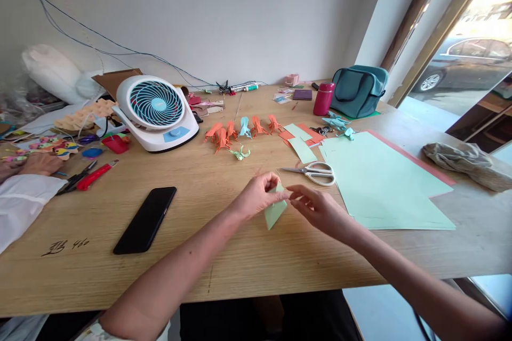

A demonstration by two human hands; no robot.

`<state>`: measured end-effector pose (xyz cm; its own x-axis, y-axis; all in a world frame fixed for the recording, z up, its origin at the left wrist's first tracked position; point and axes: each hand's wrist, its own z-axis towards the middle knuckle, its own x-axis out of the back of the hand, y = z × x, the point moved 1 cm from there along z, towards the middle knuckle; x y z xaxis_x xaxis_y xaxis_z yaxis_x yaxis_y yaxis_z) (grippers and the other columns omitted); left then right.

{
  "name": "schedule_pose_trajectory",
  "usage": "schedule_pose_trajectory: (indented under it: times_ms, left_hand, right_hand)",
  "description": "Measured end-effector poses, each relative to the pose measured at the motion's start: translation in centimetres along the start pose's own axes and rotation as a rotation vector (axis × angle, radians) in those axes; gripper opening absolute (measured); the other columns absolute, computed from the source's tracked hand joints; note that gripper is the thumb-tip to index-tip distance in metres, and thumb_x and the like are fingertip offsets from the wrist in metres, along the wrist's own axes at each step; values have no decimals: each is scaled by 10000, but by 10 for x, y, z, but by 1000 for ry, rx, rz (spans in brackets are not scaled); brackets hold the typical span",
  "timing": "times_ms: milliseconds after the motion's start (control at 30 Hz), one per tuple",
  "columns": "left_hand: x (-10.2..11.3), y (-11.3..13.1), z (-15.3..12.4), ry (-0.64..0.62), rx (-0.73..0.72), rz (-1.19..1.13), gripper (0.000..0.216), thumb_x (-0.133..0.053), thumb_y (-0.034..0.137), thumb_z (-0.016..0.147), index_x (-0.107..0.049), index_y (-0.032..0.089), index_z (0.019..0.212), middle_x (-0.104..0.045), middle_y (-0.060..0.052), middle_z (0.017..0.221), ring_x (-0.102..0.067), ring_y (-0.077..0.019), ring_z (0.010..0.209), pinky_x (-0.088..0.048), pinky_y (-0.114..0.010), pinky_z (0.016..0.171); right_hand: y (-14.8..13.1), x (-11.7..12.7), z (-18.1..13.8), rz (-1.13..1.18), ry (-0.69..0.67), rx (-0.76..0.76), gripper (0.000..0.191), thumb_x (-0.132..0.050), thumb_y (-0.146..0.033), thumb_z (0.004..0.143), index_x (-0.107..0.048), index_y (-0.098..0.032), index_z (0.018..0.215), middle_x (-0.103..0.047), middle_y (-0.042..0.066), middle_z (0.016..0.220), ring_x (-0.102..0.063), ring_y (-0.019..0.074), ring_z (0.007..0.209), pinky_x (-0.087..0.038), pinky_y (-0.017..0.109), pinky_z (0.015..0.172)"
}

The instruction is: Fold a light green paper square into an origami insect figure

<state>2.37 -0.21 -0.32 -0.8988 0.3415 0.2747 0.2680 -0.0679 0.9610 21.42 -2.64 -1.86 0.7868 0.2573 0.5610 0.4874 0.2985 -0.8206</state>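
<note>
A small piece of folded light-green paper (274, 215) is held up over the table between my two hands. My left hand (258, 193) pinches its upper part, with the thumb across the front. At the right edge of the paper, my right hand (316, 206) has thumb and fingers closed together on it; the fingertips partly hide the fold. Just beyond the hands lie scissors (320, 172) with pale handles, blades pointing left. Farther back are a light-green folded paper figure (240, 154), several orange folded figures (221, 138) and a blue one (245, 127).
Light-green sheets (384, 186) lie right, with cut strips (302, 149) nearby. A black phone (144, 220), red-handled cutter (96, 176) and white fan (156, 109) are left. A pink bottle (324, 99) and teal bag (359, 90) stand behind. Another person's hand (42, 163) is far left.
</note>
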Motion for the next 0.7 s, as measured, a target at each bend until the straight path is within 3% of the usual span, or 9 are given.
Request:
schedule_pose_trajectory:
  times_ms: [67, 133, 267, 367, 467, 600, 700]
  left_hand:
    - [4, 3, 8, 84, -24, -312, 470, -861, 454, 632, -494, 193, 768, -493, 70, 677, -472, -92, 629, -353, -219, 603]
    - [7, 0, 13, 167, -18, -534, 531, -910, 458, 562, -487, 189, 736, -509, 71, 656, -485, -86, 611, -366, -212, 596]
    - [7, -17, 15, 331, 7, -738, 555, -949, 417, 515, -486, 184, 713, -554, 71, 660, -511, -74, 595, -386, -201, 589]
    - [2, -29, 15, 358, 33, -787, 561, -950, 421, 517, -481, 182, 710, -575, 64, 696, -554, -84, 637, -423, -208, 619]
    - [-2, -35, 13, 345, 80, -804, 549, -949, 409, 529, -479, 178, 696, -565, 62, 685, -547, -81, 628, -422, -206, 610]
    - [2, -38, 13, 316, 53, -698, 471, -908, 441, 604, -569, 174, 794, -566, 59, 698, -502, -68, 595, -373, -194, 552]
    - [7, -39, 12, 349, -16, -595, 422, -876, 414, 659, -603, 174, 874, -577, 54, 732, -515, -75, 650, -392, -193, 602]
  right_hand:
    - [-5, 2, 28, 182, -99, 22, 323, -525, -428, 960, -639, -207, 1167, -703, 56, 966, -672, 184, 838, -538, 319, 724]
    - [-9, -2, 49, 359, -165, 24, 363, -534, -490, 955, -632, -212, 1167, -698, 57, 1031, -663, 179, 899, -538, 298, 737]
    - [-3, -24, 63, 574, -153, -40, 406, -562, -553, 927, -630, -210, 1134, -680, 51, 1036, -648, 179, 928, -543, 305, 775]
    - [10, -45, 62, 654, -138, 8, 425, -714, -516, 829, -606, -222, 1115, -686, 29, 937, -648, 180, 859, -532, 305, 745]
    - [18, -56, 59, 618, -56, -74, 420, -804, -490, 736, -604, -221, 988, -652, -2, 798, -627, 174, 768, -514, 295, 688]
    - [18, -54, 57, 674, -25, -158, 431, -811, -531, 706, -577, -212, 876, -623, -15, 751, -578, 142, 677, -457, 263, 588]
    - [19, -48, 56, 703, 29, -162, 441, -825, -528, 691, -571, -212, 864, -606, -22, 736, -552, 131, 656, -437, 256, 569]
